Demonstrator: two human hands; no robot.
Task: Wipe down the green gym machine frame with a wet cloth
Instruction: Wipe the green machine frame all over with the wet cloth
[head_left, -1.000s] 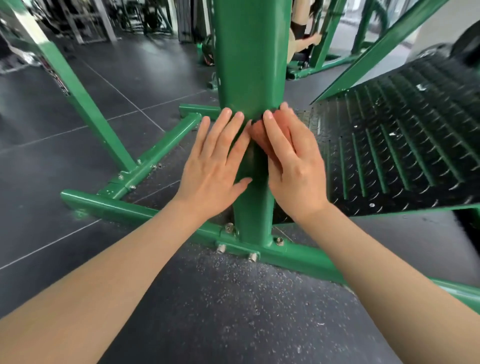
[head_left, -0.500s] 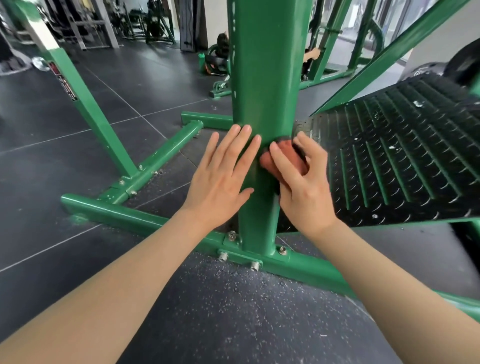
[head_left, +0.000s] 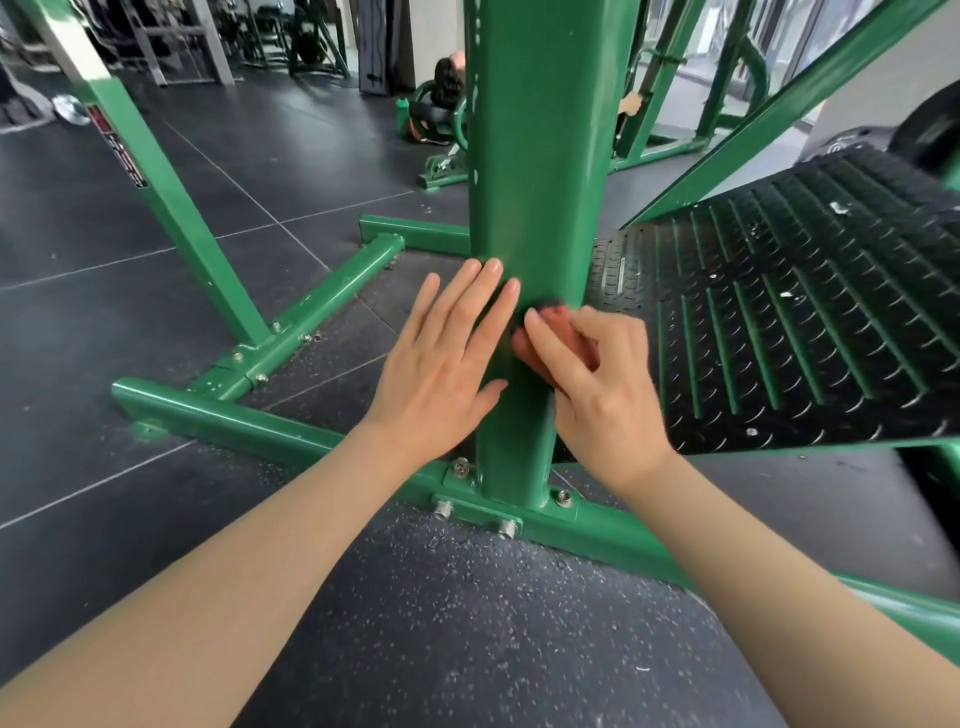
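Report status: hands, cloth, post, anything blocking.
Left hand flat on green post. Right hand grips reddish cloth against post. Black tread plate close on the right; nothing blocking.

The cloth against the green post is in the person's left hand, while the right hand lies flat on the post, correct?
Reversed. The head view shows the right hand gripping the reddish cloth against the green post, and the left hand lying flat.

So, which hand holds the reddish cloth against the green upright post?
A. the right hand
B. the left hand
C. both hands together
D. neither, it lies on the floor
A: the right hand curls its fingers round the reddish cloth on the green upright post, while the left hand rests flat with straight fingers.
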